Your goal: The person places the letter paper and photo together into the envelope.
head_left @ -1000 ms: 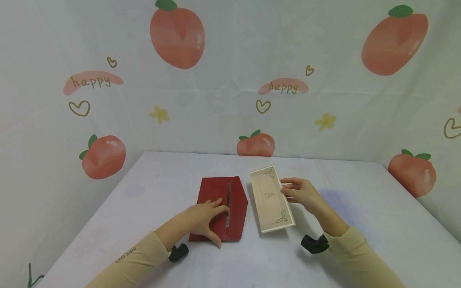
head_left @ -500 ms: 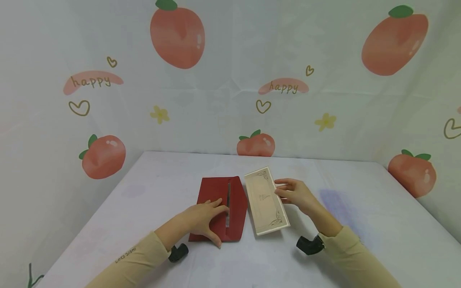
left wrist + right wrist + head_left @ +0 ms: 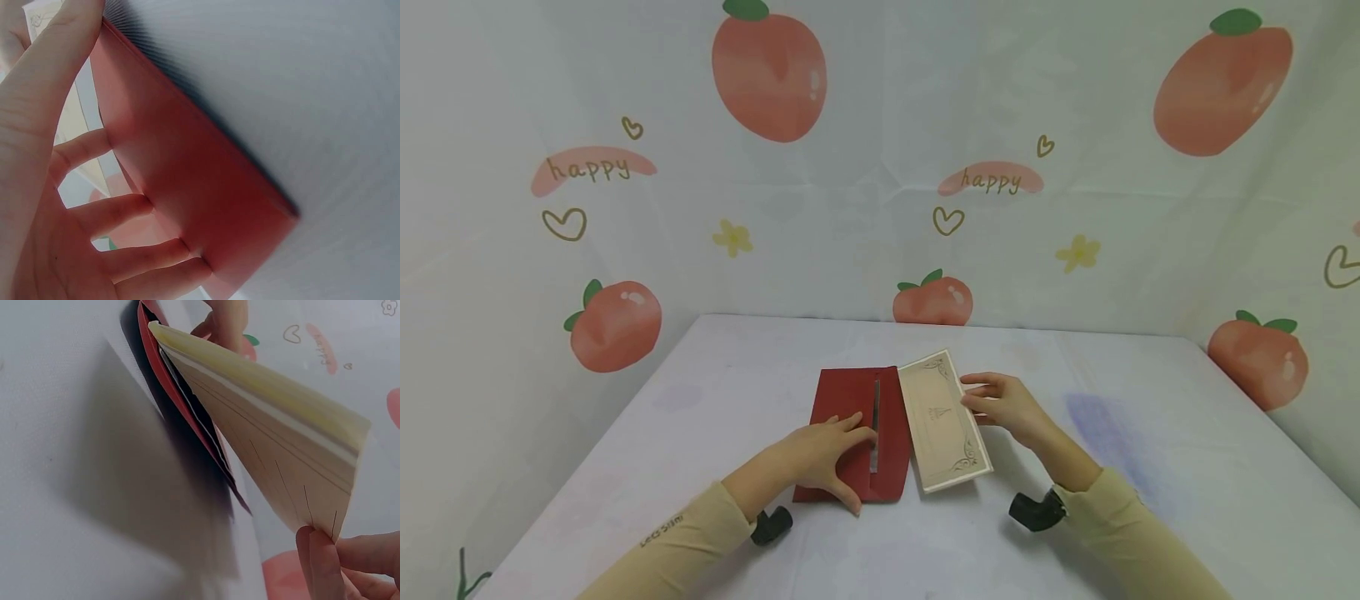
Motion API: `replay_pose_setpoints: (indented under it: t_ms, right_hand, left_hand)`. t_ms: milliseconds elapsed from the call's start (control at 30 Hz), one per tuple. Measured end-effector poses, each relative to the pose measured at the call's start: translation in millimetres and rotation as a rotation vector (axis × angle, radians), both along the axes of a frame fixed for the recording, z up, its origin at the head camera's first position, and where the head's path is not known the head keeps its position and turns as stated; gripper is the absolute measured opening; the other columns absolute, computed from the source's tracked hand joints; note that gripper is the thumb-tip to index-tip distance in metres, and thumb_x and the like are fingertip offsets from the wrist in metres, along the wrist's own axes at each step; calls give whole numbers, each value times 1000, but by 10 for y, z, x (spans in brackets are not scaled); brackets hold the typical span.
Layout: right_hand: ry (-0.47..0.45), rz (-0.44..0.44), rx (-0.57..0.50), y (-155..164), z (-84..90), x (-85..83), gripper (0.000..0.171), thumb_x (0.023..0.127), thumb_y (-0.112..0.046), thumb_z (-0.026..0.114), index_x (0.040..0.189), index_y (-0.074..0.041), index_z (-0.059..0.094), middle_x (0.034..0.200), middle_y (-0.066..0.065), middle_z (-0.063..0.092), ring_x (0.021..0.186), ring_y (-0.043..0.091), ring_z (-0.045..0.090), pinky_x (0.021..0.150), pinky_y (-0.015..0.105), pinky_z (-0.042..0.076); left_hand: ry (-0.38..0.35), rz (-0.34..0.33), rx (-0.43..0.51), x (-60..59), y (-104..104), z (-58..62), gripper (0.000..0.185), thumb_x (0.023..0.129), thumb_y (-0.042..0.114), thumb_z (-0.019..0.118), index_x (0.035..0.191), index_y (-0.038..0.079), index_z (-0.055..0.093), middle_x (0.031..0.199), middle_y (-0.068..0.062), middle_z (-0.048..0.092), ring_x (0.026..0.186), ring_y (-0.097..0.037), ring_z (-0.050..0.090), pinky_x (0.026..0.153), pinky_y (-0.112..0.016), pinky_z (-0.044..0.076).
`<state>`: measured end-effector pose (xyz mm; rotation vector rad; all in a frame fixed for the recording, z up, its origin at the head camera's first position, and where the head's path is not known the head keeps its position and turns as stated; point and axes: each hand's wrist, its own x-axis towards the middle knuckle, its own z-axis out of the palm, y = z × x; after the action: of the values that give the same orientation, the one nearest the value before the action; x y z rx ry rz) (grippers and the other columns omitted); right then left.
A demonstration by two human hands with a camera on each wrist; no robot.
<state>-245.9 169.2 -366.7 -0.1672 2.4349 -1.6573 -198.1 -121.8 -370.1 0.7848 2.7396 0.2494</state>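
Observation:
A red envelope (image 3: 842,392) lies on the table, its flap on the right and a slit with a grey strip along the flap fold. My left hand (image 3: 827,457) rests across it, index fingertip at the slit and thumb spread toward the near edge. In the left wrist view, several straight fingers press on the red paper (image 3: 181,169). My right hand (image 3: 1007,408) pinches the right edge of a cream card (image 3: 934,425) with scroll corners, tilted, its left edge overlapping the flap in the head view. The right wrist view shows the card's layered edge (image 3: 269,381) near the envelope's mouth (image 3: 178,394).
A white cloth covers the table (image 3: 760,350), with a bluish patch (image 3: 1101,429) to the right. Behind it hangs a white backdrop (image 3: 865,225) printed with red fruit and "happy". Black wrist devices (image 3: 1036,510) sit below both sleeves.
My right hand has moved left with the card, from a gap beside the envelope to overlapping its flap. My left hand and the envelope have stayed in place.

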Motion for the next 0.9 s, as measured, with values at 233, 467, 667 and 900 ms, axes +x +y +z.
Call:
replay_pose_setpoints:
  t_ms: [233,467,667,900]
  right_hand:
    - [6,26,-11,-62,7,10,43,89,-7,60,128,8,47,107,24,64,80,11,66,76,34,57]
    - [-5,23,-10,-116,-27,7,42,89,-7,61,127,7,49,106,23,64,79,12,66,75,34,58]
    - [0,20,10,-160,-58,-1,43,89,-8,62,127,6,49,108,26,63,79,12,66,75,35,58]
    - [-13,9,22,-215,-82,-18,41,89,-8,62,126,5,51,110,24,63,81,13,66,75,34,58]
  left_hand:
    - [3,0,8,-10,-4,-6,88,60,61,77,133,26,43,150,-15,33,131,-49,37,98,-59,42]
    - [10,3,6,-13,-1,-15,88,60,62,77,133,26,44,150,-15,33,131,-48,37,98,-59,42]
    - [5,6,3,-10,2,-14,89,60,62,77,134,26,44,150,-15,33,131,-48,37,98,-58,42]
    - [2,6,0,-6,5,-14,89,60,62,77,134,26,43,151,-14,33,131,-48,37,97,-58,42]
